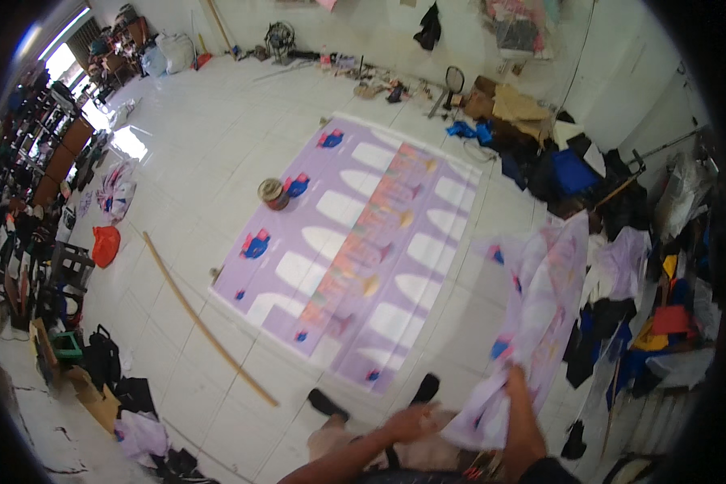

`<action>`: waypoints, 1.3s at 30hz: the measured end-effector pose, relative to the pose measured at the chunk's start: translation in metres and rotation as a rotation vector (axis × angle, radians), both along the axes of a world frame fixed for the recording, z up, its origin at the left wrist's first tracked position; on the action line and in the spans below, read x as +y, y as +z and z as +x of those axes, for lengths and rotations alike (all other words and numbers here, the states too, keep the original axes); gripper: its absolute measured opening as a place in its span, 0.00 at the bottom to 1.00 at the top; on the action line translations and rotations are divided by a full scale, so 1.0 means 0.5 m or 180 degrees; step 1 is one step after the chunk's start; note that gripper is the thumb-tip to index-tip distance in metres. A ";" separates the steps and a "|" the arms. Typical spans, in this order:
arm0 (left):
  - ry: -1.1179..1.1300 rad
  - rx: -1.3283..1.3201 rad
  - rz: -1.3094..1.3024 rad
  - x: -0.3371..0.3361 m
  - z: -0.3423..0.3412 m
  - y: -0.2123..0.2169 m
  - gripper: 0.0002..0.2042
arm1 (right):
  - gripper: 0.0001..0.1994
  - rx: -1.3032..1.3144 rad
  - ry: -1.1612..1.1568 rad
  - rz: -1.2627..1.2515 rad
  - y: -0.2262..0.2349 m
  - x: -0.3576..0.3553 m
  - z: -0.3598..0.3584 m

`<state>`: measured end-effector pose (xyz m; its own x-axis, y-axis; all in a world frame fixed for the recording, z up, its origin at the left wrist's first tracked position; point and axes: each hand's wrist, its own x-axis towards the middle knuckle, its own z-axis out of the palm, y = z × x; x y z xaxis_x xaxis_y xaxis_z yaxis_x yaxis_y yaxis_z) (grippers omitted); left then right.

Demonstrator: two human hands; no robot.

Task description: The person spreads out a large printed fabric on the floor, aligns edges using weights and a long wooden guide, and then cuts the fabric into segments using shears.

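On the right, my right hand (515, 377) is closed on a crumpled purple and white printed fabric sheet (547, 282), which hangs and trails away across the floor. My left hand (411, 423) is in front of my body, close to the sheet's lower left corner; its fingers are blurred, and whether they touch the cloth is unclear. Beyond my feet, a similar printed sheet (343, 206) lies flat, purple with white arch shapes and a multicoloured middle band. A round tin (273, 194) stands near its left edge.
A long wooden stick (206, 324) lies on the tiled floor to the left. Piles of dark cloth and bags (589, 177) line the right side. Along the left are cluttered shelves (36, 161), an orange-red bag (106, 245) and a black crate (73, 264). A fan (280, 39) stands by the far wall.
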<state>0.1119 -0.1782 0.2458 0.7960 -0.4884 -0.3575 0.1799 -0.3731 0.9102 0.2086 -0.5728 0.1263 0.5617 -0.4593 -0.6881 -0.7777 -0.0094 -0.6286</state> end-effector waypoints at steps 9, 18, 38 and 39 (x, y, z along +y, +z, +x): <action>0.3942 0.0934 0.2476 1.054 -0.584 -0.046 0.22 | 0.29 -0.1249 -0.1113 -0.1522 0.373 0.017 0.258; 0.4496 0.1738 0.1895 1.577 -0.644 0.106 0.18 | 0.34 -0.1132 -0.0421 -0.2793 0.534 0.472 0.406; 0.4029 0.1394 0.1683 2.294 -0.052 0.106 0.19 | 0.27 -0.0336 0.0128 -0.2760 0.364 1.484 0.563; 0.3938 0.1298 0.1711 2.349 0.012 0.105 0.20 | 0.27 -0.0199 0.0061 -0.2773 0.352 1.478 0.545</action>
